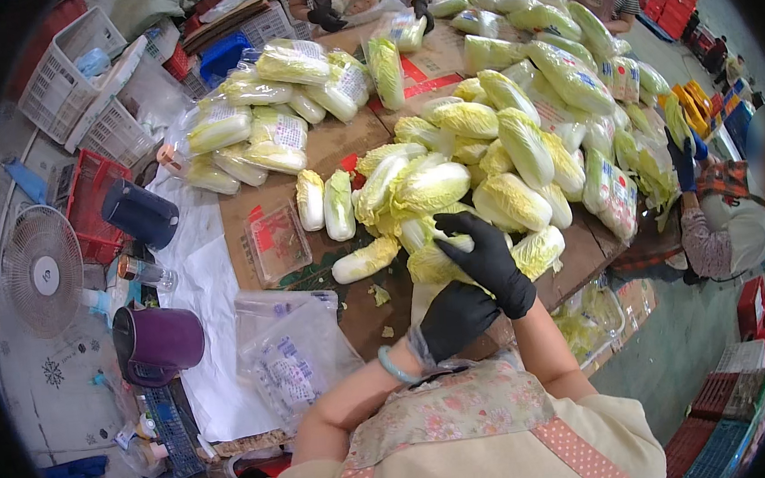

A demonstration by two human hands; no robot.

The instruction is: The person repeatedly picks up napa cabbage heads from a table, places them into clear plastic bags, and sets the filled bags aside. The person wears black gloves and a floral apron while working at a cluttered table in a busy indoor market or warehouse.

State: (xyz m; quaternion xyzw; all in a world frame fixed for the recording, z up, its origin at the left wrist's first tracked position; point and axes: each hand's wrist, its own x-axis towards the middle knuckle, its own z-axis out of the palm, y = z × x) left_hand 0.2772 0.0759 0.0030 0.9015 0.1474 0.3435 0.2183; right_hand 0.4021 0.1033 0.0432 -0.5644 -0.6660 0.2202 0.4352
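Note:
Both my hands wear black gloves at the near edge of a table topped with cardboard. My left hand [459,319] is bent over a napa cabbage [435,262]; its fingers are hidden. Across the cabbage's right side lies my right hand [488,257], thumb and finger spread over it. Whether either hand grips it cannot be told. A heap of unwrapped napa cabbages [432,186] rises just beyond. Several small ones, among them a yellow cabbage [365,259], lie left of the heap. Printed plastic bags [295,374] are stacked to the left of my left hand.
Bagged cabbages [277,139] are piled far left, more bagged cabbages [568,76] far right. A clear plastic box [280,244], a purple jug [161,340], a dark blue jug [140,213] and a fan [45,271] stand left. Co-workers are at the far side and right, one gloved hand [681,158] holding leaves.

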